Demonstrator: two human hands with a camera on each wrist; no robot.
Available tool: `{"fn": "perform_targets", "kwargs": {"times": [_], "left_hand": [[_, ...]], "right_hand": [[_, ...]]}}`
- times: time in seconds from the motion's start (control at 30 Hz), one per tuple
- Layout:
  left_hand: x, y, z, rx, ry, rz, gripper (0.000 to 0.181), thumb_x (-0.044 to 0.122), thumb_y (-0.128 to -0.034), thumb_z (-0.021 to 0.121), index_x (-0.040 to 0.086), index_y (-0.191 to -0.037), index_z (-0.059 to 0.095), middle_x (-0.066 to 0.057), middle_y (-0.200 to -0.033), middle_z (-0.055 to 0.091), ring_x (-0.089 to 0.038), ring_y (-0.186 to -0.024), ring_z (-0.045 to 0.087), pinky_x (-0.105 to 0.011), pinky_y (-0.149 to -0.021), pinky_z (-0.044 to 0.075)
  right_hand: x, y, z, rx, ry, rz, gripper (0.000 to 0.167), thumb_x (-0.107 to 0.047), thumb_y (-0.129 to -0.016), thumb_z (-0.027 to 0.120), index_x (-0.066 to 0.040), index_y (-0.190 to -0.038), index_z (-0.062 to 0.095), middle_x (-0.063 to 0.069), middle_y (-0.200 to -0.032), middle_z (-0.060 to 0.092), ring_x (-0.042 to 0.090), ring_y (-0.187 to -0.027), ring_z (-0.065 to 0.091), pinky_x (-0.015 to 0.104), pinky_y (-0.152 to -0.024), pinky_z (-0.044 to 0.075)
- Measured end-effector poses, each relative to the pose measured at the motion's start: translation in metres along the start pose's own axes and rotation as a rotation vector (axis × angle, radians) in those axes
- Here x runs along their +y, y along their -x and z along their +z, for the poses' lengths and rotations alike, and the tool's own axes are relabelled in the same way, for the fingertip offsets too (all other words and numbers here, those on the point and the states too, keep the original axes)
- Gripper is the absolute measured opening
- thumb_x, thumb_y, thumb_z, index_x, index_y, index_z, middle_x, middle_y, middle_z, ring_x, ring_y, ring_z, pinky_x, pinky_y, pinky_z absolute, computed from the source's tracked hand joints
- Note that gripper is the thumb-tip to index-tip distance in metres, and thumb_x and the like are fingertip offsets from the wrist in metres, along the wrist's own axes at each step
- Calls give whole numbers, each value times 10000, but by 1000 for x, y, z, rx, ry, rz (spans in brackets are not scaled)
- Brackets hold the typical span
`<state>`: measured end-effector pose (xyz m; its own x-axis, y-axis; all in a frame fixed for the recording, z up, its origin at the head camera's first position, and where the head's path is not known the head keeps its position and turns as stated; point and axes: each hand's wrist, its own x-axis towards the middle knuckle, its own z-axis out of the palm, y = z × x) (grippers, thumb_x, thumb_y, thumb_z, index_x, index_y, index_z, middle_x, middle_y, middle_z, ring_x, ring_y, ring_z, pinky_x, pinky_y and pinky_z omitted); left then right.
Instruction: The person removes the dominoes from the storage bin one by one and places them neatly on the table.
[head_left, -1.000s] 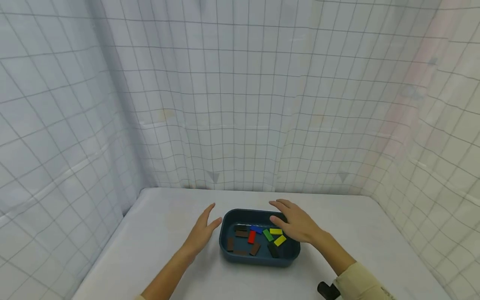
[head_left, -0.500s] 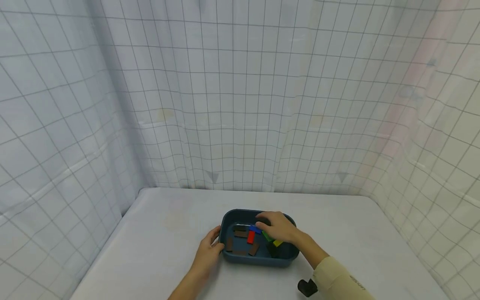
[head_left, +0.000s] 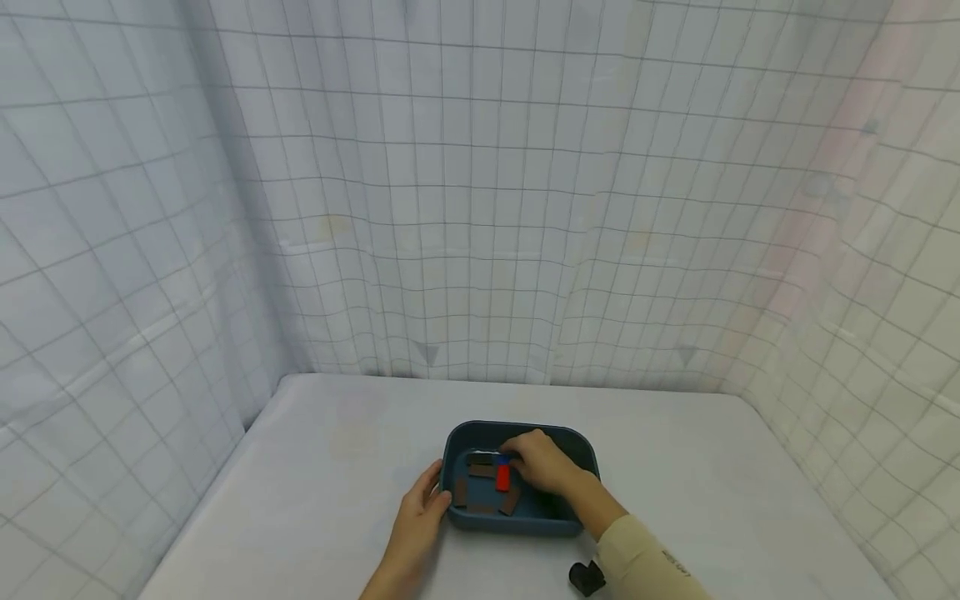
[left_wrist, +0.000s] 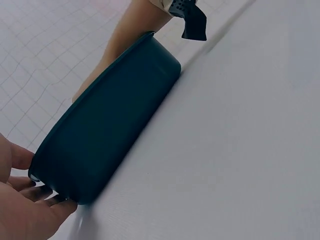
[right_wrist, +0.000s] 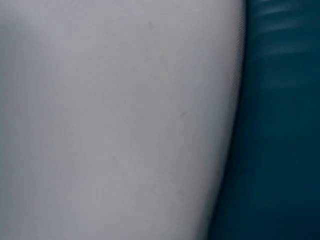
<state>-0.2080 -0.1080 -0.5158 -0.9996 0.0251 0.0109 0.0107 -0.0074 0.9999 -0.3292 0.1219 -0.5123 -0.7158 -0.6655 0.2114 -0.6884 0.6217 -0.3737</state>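
A dark teal plastic tub (head_left: 517, 525) stands on the white table, with several small flat blocks on its floor. My left hand (head_left: 415, 518) holds the tub's left end, thumb near the rim and fingers against the outer wall; the left wrist view shows this hand (left_wrist: 30, 200) at the tub's corner. Inside the tub, my right hand (head_left: 545, 463) reaches down with thumb and fingertips on either side of a blue block (head_left: 503, 459), mostly covered. Touching or close below it lies a red block (head_left: 502, 477). The right hand hides the tub's right side. Only tub wall and tabletop show in the right wrist view.
Several brown blocks (head_left: 482, 471) lie in the tub's left half. The white table (head_left: 315, 483) extends around the tub. Gridded white curtains (head_left: 480, 208) hang behind and at both sides. A black device (head_left: 587, 577) is at the right wrist.
My left hand has come in from the left and taken hold of the tub's end. My right hand has lowered into the tub and moved left to the blue block.
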Motion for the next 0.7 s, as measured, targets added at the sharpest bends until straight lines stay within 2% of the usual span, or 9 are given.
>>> {"fn": "perform_targets", "kwargs": {"times": [0.1,0.23,0.3,0.4,0.53,0.7], "left_hand": [[0,1,-1,-17,8,-6,555,-7,-1070,479,-101,-1573,265,-321,-1616,262,-470,-1486,258,-538,-1154,332],[1,1,-2,-9,13,-11,560,1,-1075,476,-88,-1582,258,-316,-1624,249,-470,-1488,250,-555,-1162,306],[1,1,-1,-7,16,-12,562,8,-1079,472,-81,-1588,250,-314,-1629,235,-475,-1490,238,-567,-1168,286],[2,1,0,-8,19,-15,566,15,-1083,467,-73,-1594,239,-312,-1636,213,-484,-1493,215,-581,-1175,259],[1,1,2,-8,24,-14,567,10,-1086,459,-75,-1596,228,-312,-1641,196,-485,-1498,195,-583,-1179,243],[0,1,2,-7,34,-4,562,-12,-1083,451,-99,-1588,220,-324,-1636,193,-480,-1494,210,-569,-1178,249]], "right_hand": [[2,0,0,0,-24,-36,221,57,-917,733,14,-1132,764,86,-1088,751,167,-1000,709,286,-844,589],[5,0,0,23,-22,-120,227,82,-884,753,6,-1096,781,71,-1049,758,168,-983,714,275,-833,589],[6,0,-1,40,-24,-129,222,71,-882,760,-13,-1085,792,56,-1039,764,151,-965,715,265,-820,588],[7,1,-3,58,-60,-94,206,34,-889,774,-37,-1082,801,42,-1028,766,108,-913,707,250,-778,585],[8,2,-6,79,-168,-10,181,-40,-921,774,-59,-1100,797,-2,-979,759,52,-835,671,239,-734,571],[8,4,-13,172,-332,63,192,-110,-957,757,-69,-1144,776,-12,-1009,747,106,-857,681,286,-757,581]]}}
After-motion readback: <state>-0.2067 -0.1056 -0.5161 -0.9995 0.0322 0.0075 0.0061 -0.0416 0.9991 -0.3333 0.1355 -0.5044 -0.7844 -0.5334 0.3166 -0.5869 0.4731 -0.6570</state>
